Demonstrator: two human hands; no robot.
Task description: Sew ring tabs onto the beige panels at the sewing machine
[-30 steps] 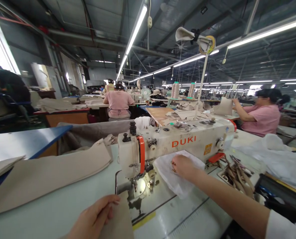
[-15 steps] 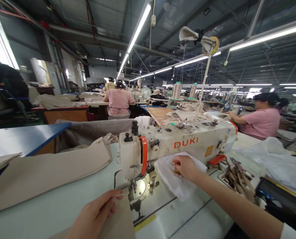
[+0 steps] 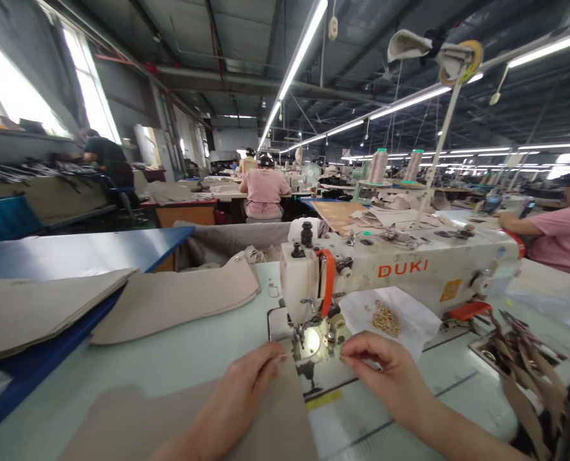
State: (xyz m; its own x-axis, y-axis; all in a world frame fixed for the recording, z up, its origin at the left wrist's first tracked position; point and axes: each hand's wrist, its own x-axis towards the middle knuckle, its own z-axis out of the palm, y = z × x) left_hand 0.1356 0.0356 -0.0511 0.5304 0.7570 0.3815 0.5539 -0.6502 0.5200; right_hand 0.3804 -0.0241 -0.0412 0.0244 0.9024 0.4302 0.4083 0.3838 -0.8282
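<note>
Your left grip (image 3: 246,397) covers the near end of the beige fabric (image 3: 169,422), and the bottom edge cuts that fabric off too. The tiny piece (image 3: 345,358) pinched in your right grip (image 3: 390,378) is too small to tell. Glare under the sewing machine (image 3: 409,269) swallows the needle. The brown straps (image 3: 529,365) on your right are blurred and run out of frame.

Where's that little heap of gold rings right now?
In the head view, the gold rings lie on a white sheet under the sewing machine, just beyond the right hand.
</note>
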